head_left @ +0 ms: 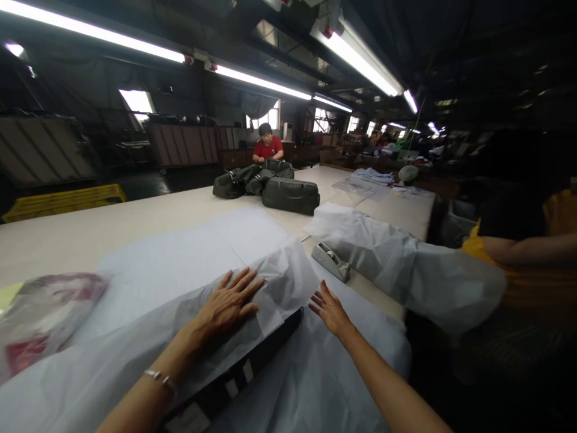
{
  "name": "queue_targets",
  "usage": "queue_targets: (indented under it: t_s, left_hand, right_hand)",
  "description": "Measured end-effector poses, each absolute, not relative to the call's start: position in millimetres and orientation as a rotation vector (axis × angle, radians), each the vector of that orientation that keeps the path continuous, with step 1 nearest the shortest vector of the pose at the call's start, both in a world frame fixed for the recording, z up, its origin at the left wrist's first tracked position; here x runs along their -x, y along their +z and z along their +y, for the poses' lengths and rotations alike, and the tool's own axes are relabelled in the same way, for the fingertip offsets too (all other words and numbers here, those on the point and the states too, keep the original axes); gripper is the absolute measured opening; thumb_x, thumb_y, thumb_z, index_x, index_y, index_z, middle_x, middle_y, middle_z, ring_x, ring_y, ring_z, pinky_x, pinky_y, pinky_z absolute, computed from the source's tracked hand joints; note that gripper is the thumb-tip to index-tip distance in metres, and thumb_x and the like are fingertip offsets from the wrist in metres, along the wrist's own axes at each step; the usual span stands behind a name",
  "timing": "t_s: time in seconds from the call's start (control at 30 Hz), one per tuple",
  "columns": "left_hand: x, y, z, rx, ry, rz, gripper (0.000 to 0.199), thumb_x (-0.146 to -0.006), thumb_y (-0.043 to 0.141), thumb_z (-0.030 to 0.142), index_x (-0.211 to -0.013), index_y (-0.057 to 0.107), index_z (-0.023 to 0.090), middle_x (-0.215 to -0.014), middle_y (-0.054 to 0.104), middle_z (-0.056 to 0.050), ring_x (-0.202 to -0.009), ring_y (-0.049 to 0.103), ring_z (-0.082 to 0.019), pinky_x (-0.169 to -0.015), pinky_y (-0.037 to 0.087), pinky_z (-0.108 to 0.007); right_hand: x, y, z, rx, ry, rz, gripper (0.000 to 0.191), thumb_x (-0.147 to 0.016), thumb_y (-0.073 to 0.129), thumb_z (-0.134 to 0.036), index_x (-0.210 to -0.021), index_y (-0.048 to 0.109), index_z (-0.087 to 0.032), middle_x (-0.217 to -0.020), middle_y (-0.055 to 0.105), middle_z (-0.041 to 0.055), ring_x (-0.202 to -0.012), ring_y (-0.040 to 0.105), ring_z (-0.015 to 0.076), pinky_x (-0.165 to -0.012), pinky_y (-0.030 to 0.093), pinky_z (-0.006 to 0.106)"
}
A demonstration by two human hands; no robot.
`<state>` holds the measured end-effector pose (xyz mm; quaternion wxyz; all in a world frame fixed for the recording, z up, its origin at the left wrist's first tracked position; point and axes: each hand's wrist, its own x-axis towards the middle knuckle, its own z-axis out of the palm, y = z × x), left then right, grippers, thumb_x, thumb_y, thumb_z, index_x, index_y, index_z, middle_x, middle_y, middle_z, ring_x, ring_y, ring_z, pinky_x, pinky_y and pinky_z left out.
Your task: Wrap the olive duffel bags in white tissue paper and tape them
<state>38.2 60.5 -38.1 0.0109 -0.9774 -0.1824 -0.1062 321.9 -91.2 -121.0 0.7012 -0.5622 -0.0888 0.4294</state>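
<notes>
My left hand [231, 300] lies flat with fingers spread on thin white wrapping paper [288, 273]. Under that paper is a dark item [243, 373] with white marks; only its near edge shows, so its kind is unclear. My right hand [331, 308] is open beside the paper's right end, fingers apart and nothing in them. Just beyond the right hand stands a grey tape dispenser [331, 261] on the table. More white sheets [202, 240] lie flat past my left hand.
Dark bags [291, 195] sit farther back on the table [135, 216], near a person in red [269, 146]. Crumpled white paper [383, 246] hangs over the right edge beside a person in yellow. A clear plastic bag [49, 313] lies at left. A yellow crate [67, 201] stands beyond.
</notes>
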Motion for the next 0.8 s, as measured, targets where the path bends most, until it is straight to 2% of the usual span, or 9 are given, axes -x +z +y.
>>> queue_targets:
  t_s: [0.1, 0.23, 0.37, 0.57, 0.8]
  left_hand:
    - [-37, -40, 60, 3.032, -0.365, -0.559, 0.058, -0.096, 0.040, 0.056, -0.149, 0.027, 0.037, -0.155, 0.035, -0.003, -0.144, 0.028, -0.026, -0.119, 0.015, -0.050]
    - [-37, -38, 57, 3.020, -0.349, -0.591, 0.057, -0.096, 0.038, 0.056, -0.149, 0.027, 0.036, -0.156, 0.033, -0.004, -0.145, 0.026, -0.026, -0.118, 0.015, -0.050]
    - [-38, -35, 55, 3.035, -0.298, -0.617, 0.057, -0.097, 0.037, 0.055, -0.150, 0.027, 0.035, -0.157, 0.031, -0.004, -0.145, 0.025, -0.027, -0.118, 0.013, -0.051]
    - [-38, -35, 53, 3.040, -0.313, -0.634, 0.055, -0.098, 0.035, 0.054, -0.149, 0.027, 0.036, -0.158, 0.029, -0.003, -0.146, 0.024, -0.026, -0.119, 0.012, -0.052]
    - [-40, -34, 53, 3.023, -0.245, -0.679, 0.057, -0.097, 0.035, 0.055, -0.150, 0.028, 0.035, -0.158, 0.028, -0.002, -0.147, 0.021, -0.025, -0.119, 0.012, -0.051]
  right_hand:
    - [-323, -117, -62, 1.051, 1.056, -0.072, 0.048, -0.067, 0.080, -0.049, -0.099, 0.062, -0.018, -0.085, 0.072, 0.0052, -0.071, 0.068, 0.0197, -0.057, 0.057, 0.031]
    - [-323, -120, -49, 0.999, 0.886, -0.005, 0.037, -0.062, 0.082, -0.029, -0.089, 0.059, -0.022, -0.073, 0.069, -0.0060, -0.065, 0.065, 0.0117, -0.057, 0.054, 0.021]
    - [-337, -128, -60, 1.005, 0.771, 0.053, 0.039, -0.056, 0.082, -0.020, -0.083, 0.054, -0.022, -0.063, 0.064, -0.0098, -0.055, 0.060, 0.0082, -0.052, 0.051, 0.018]
    - [-358, -134, -69, 1.057, 0.659, 0.094, 0.039, -0.055, 0.081, -0.018, -0.080, 0.052, -0.021, -0.057, 0.060, -0.0103, -0.048, 0.056, 0.0064, -0.047, 0.048, 0.016]
    - [-368, -149, -111, 1.239, 0.550, 0.147, 0.039, -0.056, 0.083, -0.027, -0.082, 0.055, -0.021, -0.058, 0.063, -0.0071, -0.049, 0.057, 0.0081, -0.045, 0.048, 0.018]
